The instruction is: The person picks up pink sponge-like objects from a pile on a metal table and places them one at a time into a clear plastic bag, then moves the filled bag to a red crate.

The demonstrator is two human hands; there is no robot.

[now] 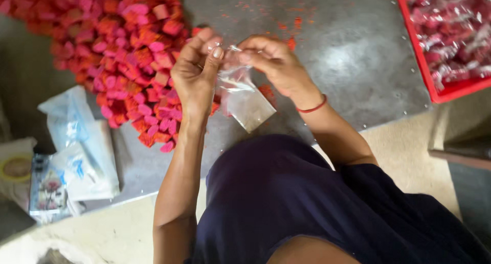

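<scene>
Both my hands hold a small clear plastic bag by its top edge, above a grey metal sheet. My left hand pinches the bag's left side with thumb and fingers. My right hand, with a red thread around the wrist, pinches the right side. The bag hangs down between them and looks empty. Just left of my left hand lies a big heap of pink and orange-red blocks.
A red tray at the upper right holds several filled clear packets. White and blue plastic packs lie at the left on the sheet's edge. Red crumbs dot the sheet. My dark-clothed lap fills the bottom.
</scene>
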